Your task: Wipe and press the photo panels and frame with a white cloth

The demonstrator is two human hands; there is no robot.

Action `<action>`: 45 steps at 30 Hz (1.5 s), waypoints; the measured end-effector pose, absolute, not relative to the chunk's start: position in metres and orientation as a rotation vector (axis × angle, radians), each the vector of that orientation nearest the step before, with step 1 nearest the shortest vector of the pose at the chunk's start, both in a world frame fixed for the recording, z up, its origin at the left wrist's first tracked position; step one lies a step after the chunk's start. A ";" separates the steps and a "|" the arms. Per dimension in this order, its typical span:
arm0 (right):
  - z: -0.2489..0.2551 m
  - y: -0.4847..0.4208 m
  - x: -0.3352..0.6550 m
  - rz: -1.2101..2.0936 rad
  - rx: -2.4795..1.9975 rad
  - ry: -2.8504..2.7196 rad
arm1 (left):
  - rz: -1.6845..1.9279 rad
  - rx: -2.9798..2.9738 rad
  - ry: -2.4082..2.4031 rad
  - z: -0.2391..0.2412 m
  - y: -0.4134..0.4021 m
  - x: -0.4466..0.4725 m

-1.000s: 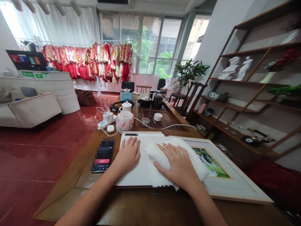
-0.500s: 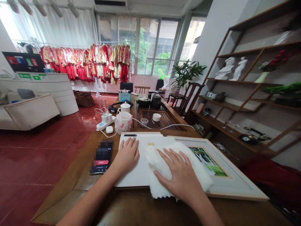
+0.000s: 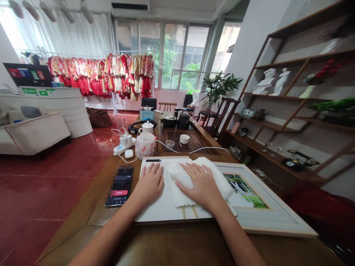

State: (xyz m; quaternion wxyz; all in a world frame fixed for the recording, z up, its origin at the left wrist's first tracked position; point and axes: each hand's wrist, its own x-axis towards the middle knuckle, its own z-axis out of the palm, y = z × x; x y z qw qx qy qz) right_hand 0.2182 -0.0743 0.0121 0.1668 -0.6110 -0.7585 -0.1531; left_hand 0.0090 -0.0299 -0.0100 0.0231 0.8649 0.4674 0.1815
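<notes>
My left hand [image 3: 151, 181] lies flat on the left side of a white board [image 3: 163, 212], fingers slightly apart, with nothing in it. A thick white cloth [image 3: 223, 183] is bunched on the board, and my right hand [image 3: 201, 186] presses down on it, thumb and fingers spread over its folds. Two short tan strips [image 3: 193, 211] show on the board just below the cloth's edge. A small black strip [image 3: 153, 160] lies at the board's top left. Beside the board on the right is a framed picture [image 3: 288, 218], partly covered by board and cloth.
A phone [image 3: 119, 186] rests on the wooden table [image 3: 91, 218] left of the board. Behind stand a power strip [image 3: 122, 146], a white earbud case [image 3: 129, 153], a lidded mug [image 3: 148, 126] and a white cup [image 3: 184, 139] on a tea tray. A cable [image 3: 205, 147] crosses behind.
My right hand and the cloth have moved up and left over the board, uncovering the tan strips near its front edge. My left hand has stayed in place.
</notes>
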 end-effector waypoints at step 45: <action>0.004 -0.107 0.224 -0.482 -1.674 -2.189 | 0.597 2.664 1.462 -0.011 -0.030 0.009</action>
